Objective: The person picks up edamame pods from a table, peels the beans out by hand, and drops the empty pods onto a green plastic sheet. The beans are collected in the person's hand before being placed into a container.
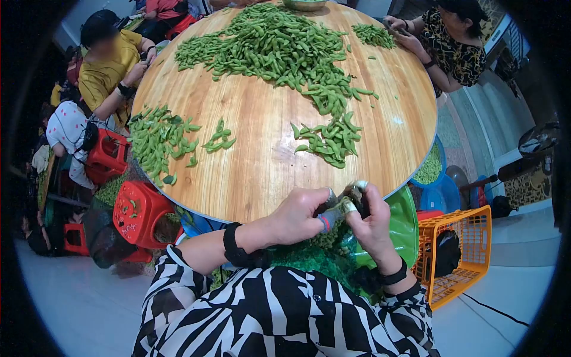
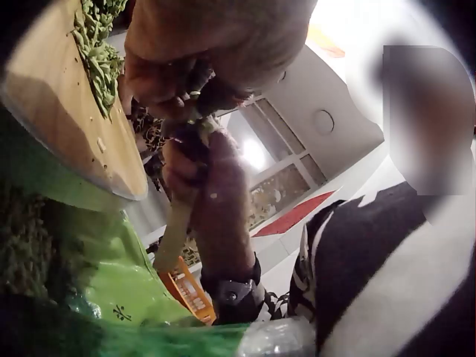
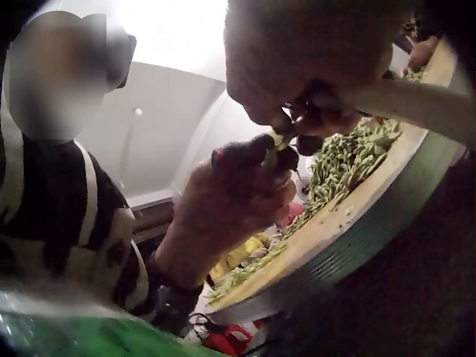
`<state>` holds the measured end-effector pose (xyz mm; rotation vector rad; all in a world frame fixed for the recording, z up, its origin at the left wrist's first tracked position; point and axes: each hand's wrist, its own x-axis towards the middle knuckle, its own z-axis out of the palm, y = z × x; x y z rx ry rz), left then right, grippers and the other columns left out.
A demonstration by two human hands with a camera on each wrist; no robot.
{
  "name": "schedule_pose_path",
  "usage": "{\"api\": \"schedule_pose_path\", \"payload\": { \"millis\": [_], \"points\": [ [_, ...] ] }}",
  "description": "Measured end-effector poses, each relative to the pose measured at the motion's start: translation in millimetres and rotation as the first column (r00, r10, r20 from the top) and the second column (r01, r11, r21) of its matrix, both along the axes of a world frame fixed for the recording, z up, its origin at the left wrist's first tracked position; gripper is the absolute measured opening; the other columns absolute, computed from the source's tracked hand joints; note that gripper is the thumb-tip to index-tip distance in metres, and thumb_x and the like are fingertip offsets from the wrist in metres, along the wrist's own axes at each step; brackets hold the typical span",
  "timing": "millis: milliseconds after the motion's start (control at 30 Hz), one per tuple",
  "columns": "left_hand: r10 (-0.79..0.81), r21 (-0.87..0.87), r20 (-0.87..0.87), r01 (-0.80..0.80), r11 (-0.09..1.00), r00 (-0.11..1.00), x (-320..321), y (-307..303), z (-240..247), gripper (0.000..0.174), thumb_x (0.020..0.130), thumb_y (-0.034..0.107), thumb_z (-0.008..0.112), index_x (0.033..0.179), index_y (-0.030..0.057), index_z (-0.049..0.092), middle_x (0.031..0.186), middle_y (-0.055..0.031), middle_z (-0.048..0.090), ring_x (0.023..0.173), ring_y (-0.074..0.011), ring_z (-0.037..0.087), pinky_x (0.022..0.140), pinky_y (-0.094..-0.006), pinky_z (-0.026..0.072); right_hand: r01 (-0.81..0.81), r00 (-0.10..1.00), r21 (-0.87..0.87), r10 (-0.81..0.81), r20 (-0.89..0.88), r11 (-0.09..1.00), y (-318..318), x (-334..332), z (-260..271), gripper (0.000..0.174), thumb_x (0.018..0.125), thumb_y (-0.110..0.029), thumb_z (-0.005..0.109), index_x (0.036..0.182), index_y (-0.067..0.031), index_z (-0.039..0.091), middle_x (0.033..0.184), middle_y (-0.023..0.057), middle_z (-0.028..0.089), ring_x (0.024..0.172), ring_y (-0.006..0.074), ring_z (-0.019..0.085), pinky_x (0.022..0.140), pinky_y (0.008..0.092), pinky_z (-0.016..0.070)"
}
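Green pod (image 3: 274,147) pinched between left hand (image 1: 300,215) and right hand (image 1: 372,219), right by the near edge of the bench (image 1: 250,184), probably so stuff drops onto the bean heap (image 1: 326,239) below.

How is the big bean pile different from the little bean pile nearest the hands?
The big bean pile is heaped up, while the little bean pile lies low and loose. The big bean pile covers much more of the table than the little bean pile. Both are green pods.
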<state>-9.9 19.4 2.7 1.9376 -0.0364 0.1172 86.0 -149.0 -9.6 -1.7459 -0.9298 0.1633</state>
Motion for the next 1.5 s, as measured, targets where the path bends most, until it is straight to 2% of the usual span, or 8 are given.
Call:
{"api": "schedule_pose_path", "payload": {
  "millis": [300,400,733,867,1000,1167,1267,1500],
  "points": [
    [-0.136,-0.143,-0.149,0.115,0.983,0.979,-3,-18,-10,0.024,0.071,0.004,0.061,0.09,-0.0043,0.049,0.068,-0.019,0.054,0.063,-0.0299,0.056,0.061,-0.0392,0.0454,-0.034,0.987,-0.157,0.058,0.148,0.987,-20,-7,15,0.024,0.067,0.001,0.06,0.089,0.0017,0.05,0.073,0.0157,0.046,0.062,0.0331,0.05,0.056,0.0379,0.0428],
    [-0.201,-0.11,-0.146,0.186,0.976,0.969,-7,-22,-7,0.023,0.076,0.005,0.06,0.096,-0.002,0.051,0.072,-0.0143,0.054,0.062,-0.0188,0.05,0.058,-0.0337,0.044,-0.055,0.984,-0.219,0.09,0.151,0.974,-29,-7,14,0.027,0.066,0.001,0.061,0.09,0.0022,0.048,0.076,0.0172,0.046,0.066,0.0359,0.05,0.059,0.04,0.0429],
    [-0.183,-0.013,-0.206,0.185,0.983,0.961,-6,-19,-17,0.02,0.08,0.005,0.059,0.099,0.0,0.055,0.077,-0.0176,0.059,0.067,-0.0242,0.057,0.064,-0.0351,0.0471,-0.122,0.984,-0.293,0.154,0.087,0.948,-32,-11,18,0.028,0.066,0.002,0.06,0.09,0.002,0.046,0.078,0.019,0.044,0.074,0.0402,0.051,0.065,0.043,0.0432],
    [-0.026,0.225,0.084,0.007,0.974,0.996,-9,13,-2,0.02,0.077,0.005,0.061,0.096,0.0012,0.058,0.079,-0.0176,0.059,0.072,-0.0303,0.061,0.066,-0.0374,0.0488,-0.125,0.981,-0.319,0.164,0.099,0.939,-37,-8,19,0.025,0.069,-0.001,0.06,0.09,0.0014,0.048,0.077,0.0198,0.049,0.073,0.0398,0.053,0.064,0.0431,0.0441],
    [0.253,0.734,0.239,-0.345,0.584,0.937,-1,87,3,0.029,0.068,-0.006,0.058,0.095,0.0033,0.06,0.094,-0.0153,0.057,0.088,-0.0349,0.058,0.075,-0.0425,0.0487,-0.268,0.96,-0.353,0.22,-0.17,0.896,-44,-8,12,0.021,0.074,-0.008,0.062,0.091,0.0001,0.052,0.072,0.0192,0.055,0.065,0.0392,0.056,0.059,0.0422,0.0458],
    [0.097,0.752,0.342,-0.334,0.568,0.935,43,129,-1,0.029,0.068,-0.006,0.059,0.096,0.0034,0.061,0.098,-0.0136,0.057,0.092,-0.0355,0.054,0.08,-0.0414,0.0471,-0.277,0.96,-0.237,0.261,-0.099,0.931,-37,-8,7,0.018,0.082,-0.011,0.059,0.096,0.0002,0.055,0.069,0.0146,0.059,0.057,0.0299,0.058,0.053,0.0356,0.0457],
    [-0.03,0.698,0.366,-0.252,0.671,0.93,76,132,-20,0.027,0.068,-0.004,0.06,0.094,0.0038,0.062,0.097,-0.0134,0.058,0.09,-0.0355,0.054,0.079,-0.0407,0.0473,-0.205,0.7,0.014,0.156,-0.697,0.979,-33,-12,20,0.021,0.095,-0.014,0.045,0.108,0.0,0.055,0.067,0.0093,0.062,0.047,0.0082,0.05,0.042,0.02,0.0363],
    [-0.004,0.706,0.273,-0.198,0.68,0.962,77,124,-28,0.02,0.07,0.001,0.062,0.089,0.0007,0.055,0.089,-0.0176,0.058,0.084,-0.0369,0.056,0.075,-0.0433,0.047,0.041,0.378,0.192,0.163,-0.911,0.981,-32,-27,10,0.031,0.099,-0.021,0.037,0.119,0.0004,0.048,0.061,0.0121,0.056,0.043,0.0117,0.044,0.039,0.023,0.0325]
  ]
}}
